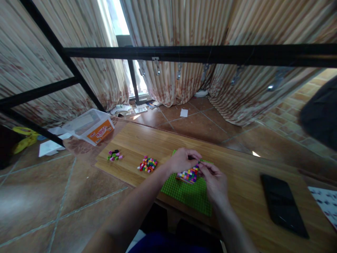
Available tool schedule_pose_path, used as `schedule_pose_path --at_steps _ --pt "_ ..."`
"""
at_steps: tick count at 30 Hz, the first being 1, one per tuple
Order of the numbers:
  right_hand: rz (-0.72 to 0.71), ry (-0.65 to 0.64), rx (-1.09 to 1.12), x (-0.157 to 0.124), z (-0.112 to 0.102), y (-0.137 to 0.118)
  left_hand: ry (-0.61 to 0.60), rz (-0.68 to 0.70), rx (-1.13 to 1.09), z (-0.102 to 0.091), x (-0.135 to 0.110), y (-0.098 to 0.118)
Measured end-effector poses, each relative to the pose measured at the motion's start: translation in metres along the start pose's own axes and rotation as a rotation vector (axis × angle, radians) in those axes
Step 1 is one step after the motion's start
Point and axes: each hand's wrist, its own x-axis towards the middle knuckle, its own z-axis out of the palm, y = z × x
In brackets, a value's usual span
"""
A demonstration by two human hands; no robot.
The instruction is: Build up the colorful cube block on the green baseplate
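A green studded baseplate (191, 195) lies on the wooden table, and a block of multicoloured toy bricks (188, 175) stands on its upper part. My left hand (183, 160) reaches over the far left side of that block, thumb and fingers pinched together. From the right, my right hand (214, 177) meets it at the block's far right corner, its fingers closed too. A small dark piece shows between the fingertips of both hands, too small to make out. Fingers hide part of the block's far edge.
Left on the table are a pile of mixed small bricks (147, 164) and a smaller pink, green and black pile (115, 155). A clear plastic box (91, 124) with an orange label stands beyond. A black tablet-like slab (284, 205) lies at right, beside a patterned sheet (325, 202).
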Motion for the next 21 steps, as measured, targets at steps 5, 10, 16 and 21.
schedule_pose_path --at_steps 5,10,16,21 --pt "0.04 0.029 0.066 -0.0006 0.0029 -0.002 0.014 0.006 0.02 0.0 -0.0011 0.0021" --pt "0.059 0.045 0.077 -0.0018 0.0052 -0.0055 -0.008 -0.004 0.093 -0.0017 -0.0007 0.0024" --pt "0.057 0.034 0.099 -0.0021 0.0049 -0.0028 -0.031 0.03 0.139 -0.0031 -0.0012 0.0026" --pt "0.074 0.029 0.11 -0.0018 0.0049 -0.0048 -0.059 0.034 0.121 -0.0036 -0.0035 0.0048"
